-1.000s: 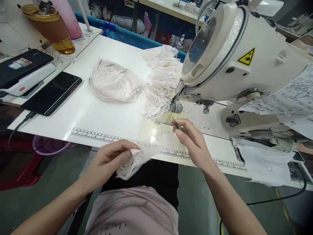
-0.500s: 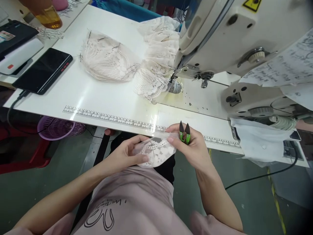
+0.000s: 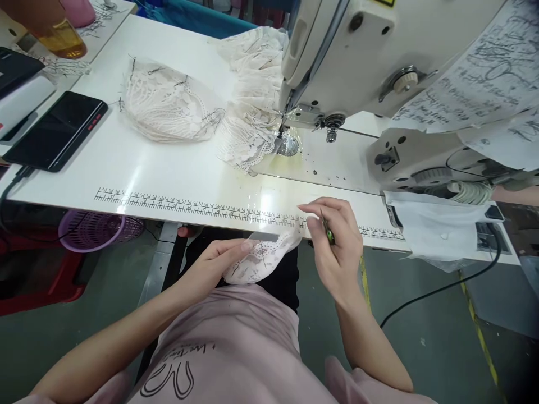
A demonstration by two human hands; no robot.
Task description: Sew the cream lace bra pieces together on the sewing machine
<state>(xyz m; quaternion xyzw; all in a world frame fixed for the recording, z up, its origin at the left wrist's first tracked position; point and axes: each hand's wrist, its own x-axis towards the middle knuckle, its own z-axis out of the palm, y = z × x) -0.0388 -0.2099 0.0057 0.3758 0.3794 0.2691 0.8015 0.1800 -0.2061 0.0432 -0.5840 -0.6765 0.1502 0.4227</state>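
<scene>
Take the small lace piece [image 3: 263,261] as the middle of the dial, with twelve straight ahead: it hangs over the lap, at the near edge of the white table [image 3: 181,168], a dark thread lying across it. In from nine o'clock comes the left hand [image 3: 213,262], thumb and fingers closed in a pinch on the lace's left end! Over between two and three, the right hand [image 3: 337,241] has the green snips [image 3: 330,233] tucked against its fingers, dark blades pointing up toward twelve. Its thumb and forefinger stand a narrow gap apart, right by the lace's upper tip, and whether they touch it I cannot tell. Look up to twelve, beyond the printed ruler [image 3: 202,206], and there's a gathered heap of lace [image 3: 252,120], its near end just beside the needle of the sewing machine [image 3: 332,62], which looms at one. At eleven a rounded lace bundle [image 3: 166,104] lies on the table, bristling with dark thread ends; out at ten rests the black phone [image 3: 56,132], cable plugged in. Below the table, just past nine, sits a purple basket [image 3: 90,231], and between two and three, beyond the right hand, a white cloth [image 3: 438,221] drapes over the edge.
</scene>
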